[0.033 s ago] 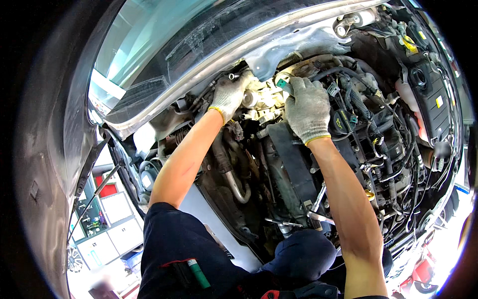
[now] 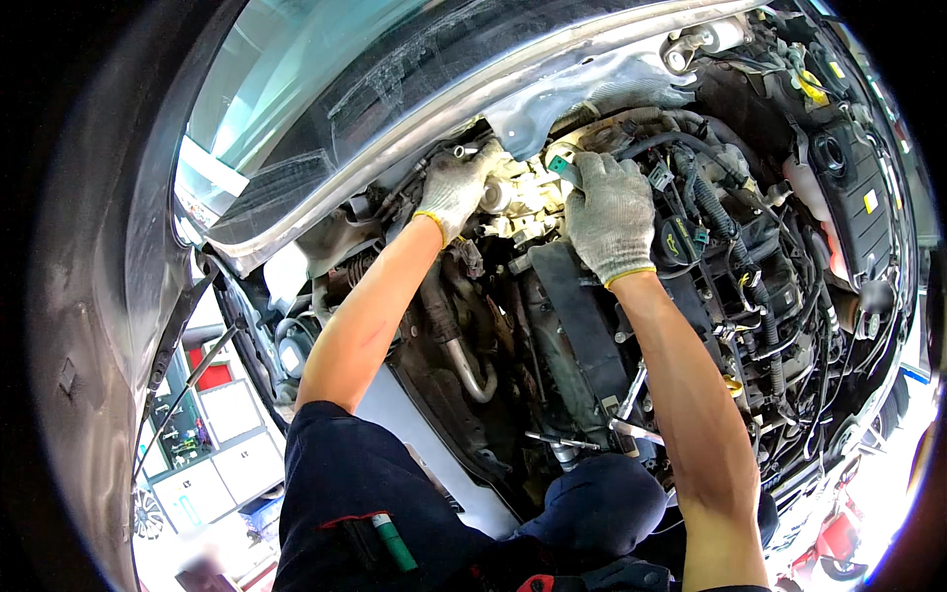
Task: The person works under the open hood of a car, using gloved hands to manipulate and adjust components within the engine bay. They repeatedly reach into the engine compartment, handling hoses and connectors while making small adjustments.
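My left hand (image 2: 451, 192), in a grey knit glove with yellow cuff, reaches among the rear engine parts; its fingertips are hidden. A metal ring end (image 2: 460, 151) shows just above it. My right hand (image 2: 607, 217), gloved alike, has curled fingers around a small green object (image 2: 561, 169). Between my hands are brightly lit metal engine parts (image 2: 518, 197) with a round fitting (image 2: 495, 197), under a grey shield (image 2: 523, 128). A long dark cover (image 2: 567, 316) lies below my right hand.
Hoses (image 2: 735, 247) and wiring crowd the right of the bay. Metal tools (image 2: 631, 431) rest beside my right forearm. The windshield frame (image 2: 355, 138) crosses the upper left. A bent pipe (image 2: 464, 365) runs below my left hand. A tool cabinet (image 2: 222, 444) stands beyond the car.
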`<state>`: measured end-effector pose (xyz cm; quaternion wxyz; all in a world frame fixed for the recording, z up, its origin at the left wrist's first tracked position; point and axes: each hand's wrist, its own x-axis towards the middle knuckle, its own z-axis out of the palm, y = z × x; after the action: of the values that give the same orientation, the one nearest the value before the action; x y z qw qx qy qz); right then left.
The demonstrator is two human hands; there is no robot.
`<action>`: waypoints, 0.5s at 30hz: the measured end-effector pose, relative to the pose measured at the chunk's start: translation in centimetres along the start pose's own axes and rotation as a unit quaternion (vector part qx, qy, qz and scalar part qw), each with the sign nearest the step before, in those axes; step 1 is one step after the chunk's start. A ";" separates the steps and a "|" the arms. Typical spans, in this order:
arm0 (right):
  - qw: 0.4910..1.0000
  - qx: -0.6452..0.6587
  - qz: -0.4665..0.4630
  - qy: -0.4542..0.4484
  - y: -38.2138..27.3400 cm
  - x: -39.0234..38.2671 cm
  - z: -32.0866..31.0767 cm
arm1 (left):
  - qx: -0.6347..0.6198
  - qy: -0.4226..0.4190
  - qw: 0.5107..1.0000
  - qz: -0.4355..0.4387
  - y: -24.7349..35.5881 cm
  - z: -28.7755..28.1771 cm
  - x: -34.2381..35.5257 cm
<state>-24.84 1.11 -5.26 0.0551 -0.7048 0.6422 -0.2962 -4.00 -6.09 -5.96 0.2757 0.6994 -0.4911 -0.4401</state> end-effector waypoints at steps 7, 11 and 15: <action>1.000 -0.008 -0.008 0.011 -0.5 -0.1 0.3 | 0.158 0.026 0.980 0.118 -3.2 -0.2 1.8; 1.000 -0.021 -0.009 0.010 0.1 0.0 0.4 | 0.245 -0.027 0.965 0.091 -0.7 0.1 0.6; 1.000 -0.021 -0.017 0.012 -0.2 0.0 0.5 | 0.228 -0.055 0.972 0.015 0.8 -0.8 0.3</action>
<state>-24.44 1.00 -5.57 0.0279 -0.7131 0.6369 -0.2917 -3.56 -6.71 -5.06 0.0882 0.7111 -0.6036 -0.3498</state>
